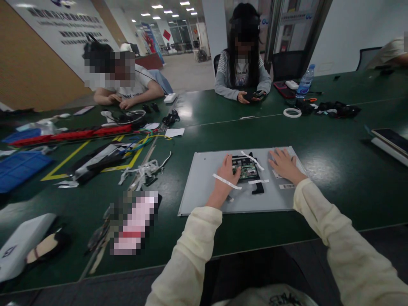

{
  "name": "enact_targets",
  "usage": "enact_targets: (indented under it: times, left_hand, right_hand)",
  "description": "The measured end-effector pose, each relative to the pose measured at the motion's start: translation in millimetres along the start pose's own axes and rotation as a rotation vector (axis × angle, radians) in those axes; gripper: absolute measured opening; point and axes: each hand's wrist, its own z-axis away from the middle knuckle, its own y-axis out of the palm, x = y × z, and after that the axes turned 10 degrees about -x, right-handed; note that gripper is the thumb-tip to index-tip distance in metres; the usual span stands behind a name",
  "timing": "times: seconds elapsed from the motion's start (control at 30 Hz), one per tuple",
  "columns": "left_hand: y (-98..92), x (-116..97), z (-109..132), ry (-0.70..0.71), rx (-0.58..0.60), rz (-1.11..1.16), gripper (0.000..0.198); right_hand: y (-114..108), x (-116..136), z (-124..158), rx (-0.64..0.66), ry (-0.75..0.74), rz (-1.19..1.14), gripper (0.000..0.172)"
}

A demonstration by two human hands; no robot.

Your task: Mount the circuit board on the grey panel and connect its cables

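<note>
A flat grey panel [204, 187] lies on the table before me. On it sits a green circuit board [249, 171] in a black frame, with a white tape strip [253, 160] across its top and another tape strip [258, 182] below. My left hand [223, 176] rests at the board's left edge, thumb apart from the fingers and touching the board. A third white strip [234, 185] crosses the back of this hand. My right hand [287, 165] lies flat with fingers spread on the panel's right part, near a white label [287, 186].
To the left lie crumpled white strips [145, 173], a pink phone-like item [137, 223], a black device with wires [98, 159] and a blue tray [24, 168]. A tape roll [292, 112] and water bottle [306, 82] stand beyond. Two people sit across the table.
</note>
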Motion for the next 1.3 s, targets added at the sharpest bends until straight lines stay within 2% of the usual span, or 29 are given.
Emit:
enact_targets:
  times: [0.27,0.43,0.7,0.83,0.9,1.07,1.3]
  left_hand:
    - [-1.2,6,-3,0.013,-0.007,-0.11,0.064]
    - [2.8,11,-4,0.071,0.025,-0.061,0.06]
    - [9.5,10,-5,0.086,0.054,-0.023,0.049]
    - [5.4,11,-6,0.065,0.079,-0.005,0.052]
    - [-0.3,13,-8,0.098,0.147,0.026,0.059]
    - [-13.4,23,-14,0.255,0.408,0.043,0.076]
    - [-7.3,25,-14,0.255,0.459,-0.039,0.086]
  right_hand:
    - [0,10,5,-0.061,-0.012,0.051,0.053]
    - [0,10,5,-0.074,-0.006,0.045,0.053]
    - [-1,10,5,-0.064,-0.002,0.039,0.053]
    - [-2,10,5,-0.046,0.0,0.044,0.053]
    - [-3,10,4,-0.041,0.001,0.045,0.054]
    - [-2,10,3,-0.042,0.0,0.046,0.053]
    - [-2,10,3,-0.039,0.015,0.058,0.053]
